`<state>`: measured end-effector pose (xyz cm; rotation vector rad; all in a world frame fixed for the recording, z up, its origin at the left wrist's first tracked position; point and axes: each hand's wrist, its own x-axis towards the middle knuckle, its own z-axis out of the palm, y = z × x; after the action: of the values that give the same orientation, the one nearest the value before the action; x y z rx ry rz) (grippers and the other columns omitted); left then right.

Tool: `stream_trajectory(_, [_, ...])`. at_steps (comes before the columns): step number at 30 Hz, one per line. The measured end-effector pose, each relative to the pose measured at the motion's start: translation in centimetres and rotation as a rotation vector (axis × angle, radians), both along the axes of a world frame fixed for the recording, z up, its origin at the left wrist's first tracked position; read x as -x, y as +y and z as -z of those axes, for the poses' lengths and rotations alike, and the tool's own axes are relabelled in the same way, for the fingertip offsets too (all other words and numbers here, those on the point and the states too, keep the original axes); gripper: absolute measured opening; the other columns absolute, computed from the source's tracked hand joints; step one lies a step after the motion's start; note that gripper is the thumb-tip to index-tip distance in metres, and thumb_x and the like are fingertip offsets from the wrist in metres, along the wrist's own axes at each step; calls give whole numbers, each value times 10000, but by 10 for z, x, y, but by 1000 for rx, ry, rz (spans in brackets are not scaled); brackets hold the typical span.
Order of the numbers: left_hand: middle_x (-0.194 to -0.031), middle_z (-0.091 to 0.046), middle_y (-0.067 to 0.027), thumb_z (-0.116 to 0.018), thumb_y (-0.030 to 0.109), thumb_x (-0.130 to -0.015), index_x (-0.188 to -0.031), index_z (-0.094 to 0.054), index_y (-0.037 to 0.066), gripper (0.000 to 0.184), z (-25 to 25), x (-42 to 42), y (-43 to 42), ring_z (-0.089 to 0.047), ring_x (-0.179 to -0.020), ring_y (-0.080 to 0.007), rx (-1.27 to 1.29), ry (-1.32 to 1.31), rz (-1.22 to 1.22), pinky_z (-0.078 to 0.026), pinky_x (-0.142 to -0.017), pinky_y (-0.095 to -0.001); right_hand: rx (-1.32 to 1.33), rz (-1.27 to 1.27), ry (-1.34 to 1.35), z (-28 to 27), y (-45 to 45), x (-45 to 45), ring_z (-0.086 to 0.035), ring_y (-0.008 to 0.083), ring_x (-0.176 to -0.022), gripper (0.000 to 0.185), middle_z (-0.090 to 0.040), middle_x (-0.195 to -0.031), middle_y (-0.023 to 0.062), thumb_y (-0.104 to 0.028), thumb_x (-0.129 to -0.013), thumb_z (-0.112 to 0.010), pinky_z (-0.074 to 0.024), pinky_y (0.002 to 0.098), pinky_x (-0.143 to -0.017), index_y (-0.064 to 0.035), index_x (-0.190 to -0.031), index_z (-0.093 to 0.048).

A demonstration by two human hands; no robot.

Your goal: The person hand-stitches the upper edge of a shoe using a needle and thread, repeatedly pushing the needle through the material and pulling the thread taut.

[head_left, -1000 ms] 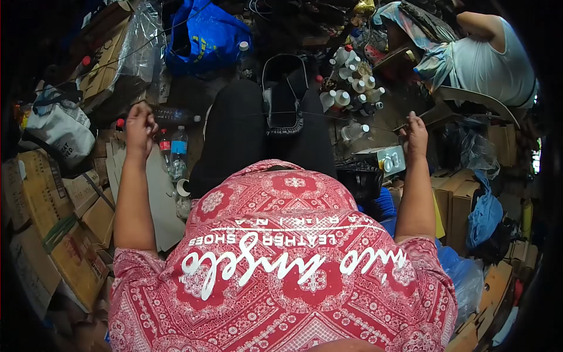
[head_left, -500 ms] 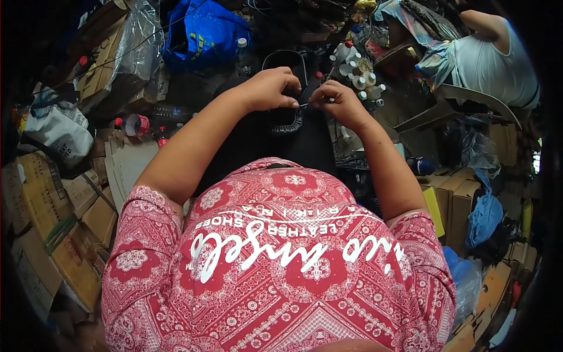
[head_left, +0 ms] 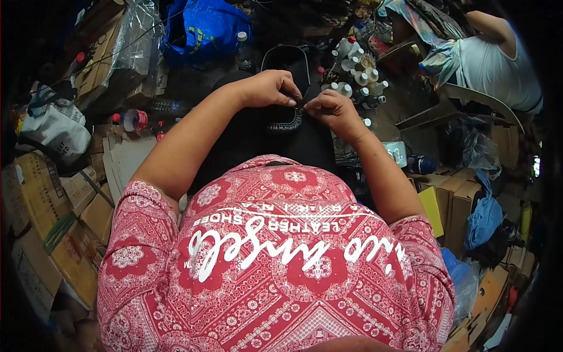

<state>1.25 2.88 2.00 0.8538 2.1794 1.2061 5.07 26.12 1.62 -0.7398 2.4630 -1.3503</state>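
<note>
On my lap lies a black piece shaped like a shoe (head_left: 285,125), with a pale-edged loop at its far end and a ribbed, stitched-looking curve at its near end. My left hand (head_left: 272,89) is over its left side, thumb and fingertips closed at the rim; what they pinch is too small to make out. Close beside it on the right, my right hand (head_left: 333,111) has its fingers curled in a pinch near the same edge. Anything between those fingertips is hidden or too fine to tell.
A blue bag (head_left: 208,32) lies ahead to the left. Several white-capped bottles (head_left: 358,70) stand ahead to the right. Another person in a white shirt (head_left: 492,70) is at far right. Flattened cardboard (head_left: 64,211) is piled on my left, boxes (head_left: 460,196) on my right.
My right hand has moved slightly down and closer to my left hand. The thin pale strand or needle-like thing between them no longer shows clearly. My left hand is nearly still.
</note>
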Motion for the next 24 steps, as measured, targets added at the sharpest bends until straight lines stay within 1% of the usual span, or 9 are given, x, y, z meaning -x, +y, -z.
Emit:
stream_trajectory(3, [-865, -536, -62, -702, 146, -772, -1021, -706, 113, 251, -2, 1, -1, -567, -852, -213, 33, 72, 69, -455, -783, -312, -63, -39, 139, -5, 0, -2, -588, 163, -726, 131, -568, -804, 29, -28, -768, -691, -468, 282, -652, -93, -881, -696])
stream_trajectory(5, [-850, -507, -46, -692, 111, -781, -1040, -701, 112, 259, -8, -1, -1, -544, -831, -183, 81, 58, 74, -445, -771, -295, -110, -70, 205, -11, -2, -3, -593, 188, -712, 148, -565, -811, 38, -28, -764, -692, -473, 289, -638, -97, -895, -697])
stream_trajectory(7, [-835, -479, -29, -682, 77, -789, -1059, -695, 111, 272, -11, -2, 0, -520, -810, -152, 132, 43, 81, -434, -759, -278, -259, -141, 338, -20, -7, -4, -613, 275, -791, 180, -582, -846, 85, -23, -762, -625, -495, 352, -692, -130, -885, -701])
stream_trajectory(10, [-835, -475, -44, -691, 52, -762, -1057, -694, 110, 301, -6, -2, 0, -521, -805, -170, 169, 96, 106, -436, -753, -289, -544, -278, 525, -38, -20, -2, -605, 311, -817, 161, -581, -859, 107, -56, -786, -560, -486, 395, -704, -113, -868, -687])
stream_trajectory(13, [-846, -517, -62, -711, 35, -714, -1005, -701, 98, 298, 4, 0, 3, -553, -815, -199, 118, 276, 76, -452, -748, -303, -638, -294, 555, -46, -32, -1, -604, 325, -834, 171, -576, -862, 122, -76, -806, -518, -481, 412, -722, -106, -860, -678])
stream_trajectory(17, [-850, -573, -67, -730, 23, -660, -908, -696, 83, 257, 13, 5, 5, -594, -834, -226, 42, 241, -62, -478, -744, -318, -655, -232, 475, -31, -35, 1, -604, 325, -837, 148, -579, -877, 133, -87, -795, -553, -485, 413, -741, -108, -864, -683])
stream_trajectory(18, [-845, -584, -66, -734, 21, -651, -880, -692, 80, 240, 12, 5, 5, -603, -838, -229, 32, 232, -87, -484, -745, -320, -528, -211, 375, -28, -29, 2, -605, 323, -837, 132, -583, -884, 133, -94, -785, -580, -488, 406, -747, -105, -863, -686])
stream_trajectory(19, [-845, -584, -66, -734, 21, -651, -880, -692, 80, 240, 11, 5, 4, -603, -838, -229, 33, 231, -91, -484, -745, -320, -398, -189, 275, -25, -26, 3, -607, 320, -837, 120, -587, -891, 134, -100, -775, -606, -491, 398, -752, -101, -861, -690])
stream_trajectory(24, [-939, -587, -70, -744, 24, -629, -877, -680, 92, 265, 15, 0, 6, -600, -893, -239, -28, 248, -116, -486, -777, -318, -381, -110, 251, -18, -25, 1, -617, 292, -821, 123, -604, -838, 125, -103, -759, -658, -497, 372, -742, -98, -875, -701])
